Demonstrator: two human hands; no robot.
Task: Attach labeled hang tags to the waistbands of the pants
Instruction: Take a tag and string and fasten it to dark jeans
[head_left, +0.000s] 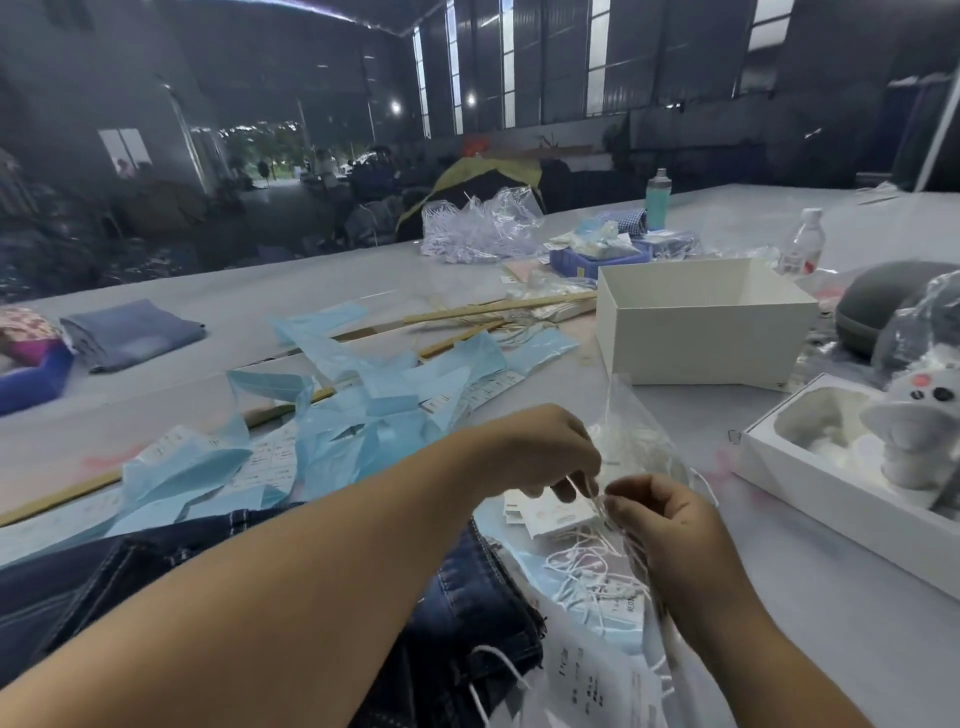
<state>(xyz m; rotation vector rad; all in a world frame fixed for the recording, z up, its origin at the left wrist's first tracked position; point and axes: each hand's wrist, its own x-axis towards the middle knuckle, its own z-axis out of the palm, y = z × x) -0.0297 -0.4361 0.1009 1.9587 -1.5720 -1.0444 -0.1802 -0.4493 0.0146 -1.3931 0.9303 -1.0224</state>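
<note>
Both hands work one white string (582, 486): the left hand (540, 457) and right hand (660, 512) each pinch it above loose tags (550, 514) (none visibly attached). The dark jeans (467, 597) lie just below the grip, apparently awaiting a tag.

A garment factory hall is shown. Corrugated walls (311, 62) are seen behind a long counter (363, 280). Folded jeans (132, 332) are laid there

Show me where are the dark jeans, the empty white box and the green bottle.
dark jeans (467, 597): head view, on the denim right of the forearm.
white box (696, 338): head view, on its front wall.
green bottle (657, 200): head view, on its body.
</note>
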